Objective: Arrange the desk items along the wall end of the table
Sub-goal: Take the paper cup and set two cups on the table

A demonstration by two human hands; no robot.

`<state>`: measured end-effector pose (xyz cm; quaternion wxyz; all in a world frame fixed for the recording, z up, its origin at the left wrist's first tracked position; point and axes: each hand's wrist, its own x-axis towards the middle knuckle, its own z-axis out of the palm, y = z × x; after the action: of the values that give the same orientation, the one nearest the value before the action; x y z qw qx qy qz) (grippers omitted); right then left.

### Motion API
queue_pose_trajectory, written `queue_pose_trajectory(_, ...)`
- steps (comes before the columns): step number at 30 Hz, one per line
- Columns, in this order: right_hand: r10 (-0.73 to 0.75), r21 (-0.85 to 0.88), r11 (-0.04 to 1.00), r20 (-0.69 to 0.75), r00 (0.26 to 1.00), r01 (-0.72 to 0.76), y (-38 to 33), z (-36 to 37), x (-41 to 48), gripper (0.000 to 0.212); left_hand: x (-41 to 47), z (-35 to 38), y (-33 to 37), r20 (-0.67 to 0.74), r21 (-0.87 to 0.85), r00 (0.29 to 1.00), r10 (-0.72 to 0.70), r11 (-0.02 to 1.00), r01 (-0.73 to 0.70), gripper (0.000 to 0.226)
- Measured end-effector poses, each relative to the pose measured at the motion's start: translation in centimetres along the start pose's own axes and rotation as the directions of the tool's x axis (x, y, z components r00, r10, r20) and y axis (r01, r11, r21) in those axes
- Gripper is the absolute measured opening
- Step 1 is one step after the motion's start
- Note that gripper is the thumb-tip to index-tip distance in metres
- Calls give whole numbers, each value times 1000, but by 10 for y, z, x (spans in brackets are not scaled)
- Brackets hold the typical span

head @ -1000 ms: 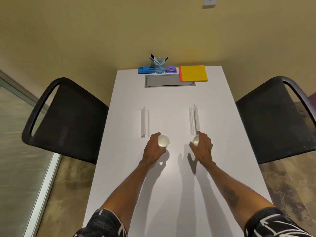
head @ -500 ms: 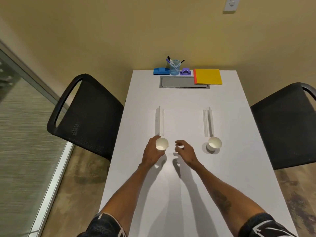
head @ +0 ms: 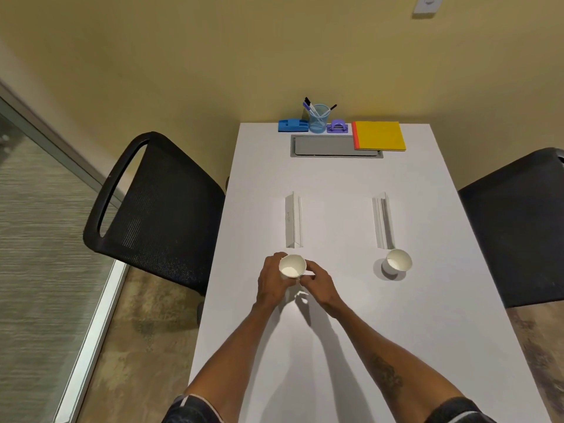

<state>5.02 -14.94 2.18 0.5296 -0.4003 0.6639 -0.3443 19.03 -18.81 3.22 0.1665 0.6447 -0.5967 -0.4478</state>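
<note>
At the wall end of the white table (head: 335,346) stand a blue stapler (head: 292,125), a clear blue pen cup (head: 318,118) with several pens, a purple tape dispenser (head: 337,127) and a yellow notepad (head: 379,136). My left hand (head: 272,283) grips a white paper cup (head: 292,266) from the left. On the cup's right side rest the fingers of my right hand (head: 317,284). A second white paper cup (head: 396,263) stands alone to the right. Two folded white name cards (head: 293,220) (head: 383,220) stand just beyond the cups.
A grey cable hatch (head: 323,146) is set into the table near the wall, partly under the notepad. A black mesh chair (head: 158,212) stands at the left side, another black chair (head: 518,224) at the right. A glass partition runs along the left.
My right hand let go of the right cup and moved left to the cup held by my left hand. The right cup now stands alone.
</note>
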Motion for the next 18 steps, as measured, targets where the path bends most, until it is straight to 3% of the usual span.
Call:
queue_pose_trajectory(10, 82, 80, 994, -37, 996, -78, 12, 6, 23, 47, 23, 12, -8, 80, -50, 990, -115, 992, 119, 74)
queue_pose_trajectory(18, 108, 70, 991, 54, 993, -112, 16, 8, 40, 58, 38, 15, -10, 110, -114, 986, -126, 984, 139, 74)
